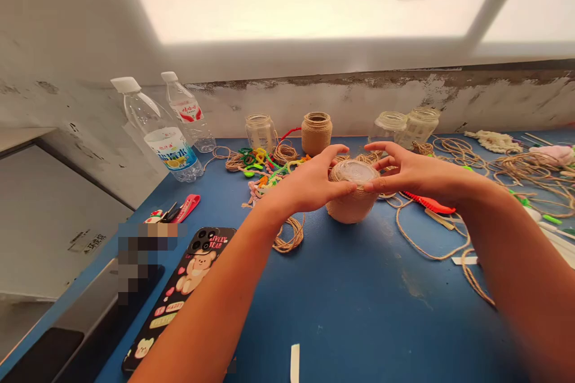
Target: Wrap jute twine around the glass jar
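Note:
A glass jar wrapped in brown jute twine (351,208) stands on the blue table, with a clear round glass end facing up. It looks upside down. My left hand (309,182) holds it from the left, thumb on the upper edge and fingers curved behind. From the right, my right hand (415,175) grips the same edge with its thumb, fingers bent around the far side. The far fingertips are partly hidden. Behind the jar lies more twine, and a small coil of twine (290,236) rests below my left wrist.
At the back stand a twine-covered jar (317,134), a bare glass jar (259,131) and two more jars. Two plastic bottles (168,146) are at left, near a bear-patterned phone (193,278). An orange-red cutter (431,202) and loose twine (525,170) lie right.

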{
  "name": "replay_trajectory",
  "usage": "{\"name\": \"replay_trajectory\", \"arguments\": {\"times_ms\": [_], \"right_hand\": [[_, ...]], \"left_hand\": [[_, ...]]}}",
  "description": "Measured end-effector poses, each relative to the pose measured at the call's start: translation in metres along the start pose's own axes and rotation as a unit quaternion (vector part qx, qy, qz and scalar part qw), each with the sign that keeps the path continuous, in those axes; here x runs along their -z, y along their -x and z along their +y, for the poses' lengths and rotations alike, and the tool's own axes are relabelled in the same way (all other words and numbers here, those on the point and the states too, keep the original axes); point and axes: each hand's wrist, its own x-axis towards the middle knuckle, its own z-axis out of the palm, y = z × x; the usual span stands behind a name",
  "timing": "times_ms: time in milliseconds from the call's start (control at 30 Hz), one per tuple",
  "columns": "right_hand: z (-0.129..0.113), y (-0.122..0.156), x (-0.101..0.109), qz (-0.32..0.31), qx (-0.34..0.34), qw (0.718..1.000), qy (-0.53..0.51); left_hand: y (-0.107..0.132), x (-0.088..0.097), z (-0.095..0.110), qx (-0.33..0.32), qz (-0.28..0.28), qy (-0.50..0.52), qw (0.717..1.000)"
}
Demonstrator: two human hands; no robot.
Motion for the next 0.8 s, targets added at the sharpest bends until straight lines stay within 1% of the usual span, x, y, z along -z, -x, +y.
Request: {"name": "replay_trajectory", "arguments": {"times_ms": [167, 333, 467, 633, 800], "right_hand": [[-0.002, 0.0, 0.002, 0.005, 0.003, 1.0, -0.009], [-0.002, 0.003, 0.007, -0.023, 0.003, 0.997, -0.075], [0.004, 0.002, 0.012, -0.044, 0.014, 0.993, -0.112], [0.006, 0.003, 0.014, -0.06, 0.018, 0.993, -0.101], [-0.002, 0.007, 0.013, -0.075, 0.014, 0.992, -0.1]], "left_hand": [[-0.001, -0.003, 0.001, -0.005, 0.008, -0.017, 1.0], [0.002, -0.006, 0.005, -0.003, 0.03, -0.061, 0.998], [0.004, -0.007, 0.008, -0.005, 0.023, -0.079, 0.997], [0.005, 0.0, 0.008, -0.019, 0.01, -0.081, 0.996], [0.006, 0.012, 0.015, -0.007, -0.02, -0.142, 0.99]]}}
